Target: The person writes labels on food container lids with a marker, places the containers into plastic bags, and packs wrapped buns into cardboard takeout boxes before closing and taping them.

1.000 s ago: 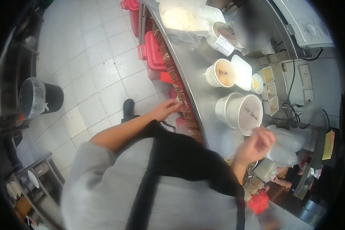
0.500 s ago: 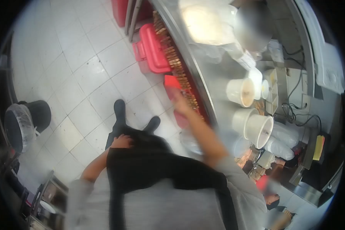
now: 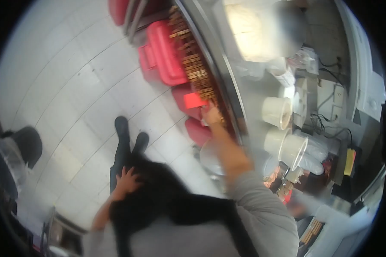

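Observation:
My right hand (image 3: pixel 212 115) reaches forward along the metal counter, its fingers closed on a flat orange-red rectangular piece (image 3: pixel 194 100) whose exact kind I cannot make out. That piece hangs at the edge of a long row of small brown items (image 3: pixel 196 70), which look like skewers, set in a reddish tray beside the counter. Low at my side, my left hand (image 3: pixel 127 182) has its fingers spread in front of my black apron (image 3: pixel 158 188) and holds nothing.
A red lidded bin (image 3: pixel 165 53) stands beside the row. On the metal counter (image 3: pixel 254 94) are white tubs (image 3: pixel 276 112), a pale slab (image 3: pixel 243 32) and clear bags. A dark bin with a plastic liner (image 3: pixel 15 167) stands at left on the tiled floor (image 3: pixel 79 94).
My right hand has moved closer to the brown row, carrying the orange-red piece. My left hand has spread its fingers. The whole view has shifted slightly.

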{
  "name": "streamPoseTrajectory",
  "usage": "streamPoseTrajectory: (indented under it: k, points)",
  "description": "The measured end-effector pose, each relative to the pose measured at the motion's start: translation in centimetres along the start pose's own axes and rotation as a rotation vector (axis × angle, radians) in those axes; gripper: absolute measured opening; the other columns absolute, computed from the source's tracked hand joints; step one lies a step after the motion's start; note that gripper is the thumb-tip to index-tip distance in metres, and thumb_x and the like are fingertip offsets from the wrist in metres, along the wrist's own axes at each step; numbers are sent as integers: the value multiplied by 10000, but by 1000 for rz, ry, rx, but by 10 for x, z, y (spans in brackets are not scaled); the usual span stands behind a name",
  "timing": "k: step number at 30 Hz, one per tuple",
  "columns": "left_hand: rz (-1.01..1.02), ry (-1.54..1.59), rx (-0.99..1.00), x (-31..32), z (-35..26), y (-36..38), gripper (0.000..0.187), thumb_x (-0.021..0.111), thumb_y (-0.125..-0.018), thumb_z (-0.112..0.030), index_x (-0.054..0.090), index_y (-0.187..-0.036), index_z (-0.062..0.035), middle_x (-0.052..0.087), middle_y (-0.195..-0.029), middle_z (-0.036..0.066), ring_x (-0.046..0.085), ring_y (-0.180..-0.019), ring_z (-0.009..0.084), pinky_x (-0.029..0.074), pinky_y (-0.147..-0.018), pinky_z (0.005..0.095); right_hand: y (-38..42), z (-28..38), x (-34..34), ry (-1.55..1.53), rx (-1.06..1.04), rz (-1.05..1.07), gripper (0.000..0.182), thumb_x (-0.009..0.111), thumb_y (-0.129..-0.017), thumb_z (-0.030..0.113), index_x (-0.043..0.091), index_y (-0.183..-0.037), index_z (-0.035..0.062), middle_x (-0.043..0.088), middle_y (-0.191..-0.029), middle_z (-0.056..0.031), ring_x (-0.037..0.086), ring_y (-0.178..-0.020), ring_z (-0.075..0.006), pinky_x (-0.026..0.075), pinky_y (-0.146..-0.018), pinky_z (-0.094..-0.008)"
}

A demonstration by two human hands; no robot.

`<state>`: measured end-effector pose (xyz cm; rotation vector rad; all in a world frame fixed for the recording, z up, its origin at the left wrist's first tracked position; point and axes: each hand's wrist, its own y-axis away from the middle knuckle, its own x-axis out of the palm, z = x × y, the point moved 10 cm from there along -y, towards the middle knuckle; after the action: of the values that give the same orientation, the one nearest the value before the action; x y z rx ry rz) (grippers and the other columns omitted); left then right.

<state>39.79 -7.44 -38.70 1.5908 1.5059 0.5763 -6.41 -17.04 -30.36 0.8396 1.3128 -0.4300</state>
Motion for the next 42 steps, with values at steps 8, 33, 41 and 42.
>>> streamPoseTrajectory:
  k: [8,33,41,42]
  points:
    - [-91,-37,17,30,-4,-7,523,606,-752,-528,550,-1206,-274,266,-1460,74,90,-1370,412,186,-962,731,23,5,-28,-219,-270,-418,321,545,-873,266,582,-1162,131,601,-1022,-256,621,-844,-376,498,-742,-423]
    - [-72,-79,53,8,-58,3,596,595,-763,-547,538,-1249,-208,285,-1458,70,106,-1377,379,139,-1008,690,27,-48,-7,-416,14,-60,280,484,-909,320,607,-1088,143,633,-970,-185,608,-876,-367,477,-759,-413]
    - [-51,-123,119,-68,-22,-40,546,595,-758,-558,565,-1202,-242,404,-1387,53,214,-1352,352,154,-998,697,52,-9,-40,-430,-129,-194,104,638,-790,144,659,-877,92,638,-788,-156,620,-730,-327,482,-651,-403]
    - [-31,-103,123,-79,-11,-49,549,597,-755,-558,564,-1204,-244,402,-1389,57,215,-1352,348,151,-994,701,53,-8,-46,-407,-109,-191,97,632,-792,138,662,-872,93,640,-784,-150,621,-722,-319,482,-645,-399]
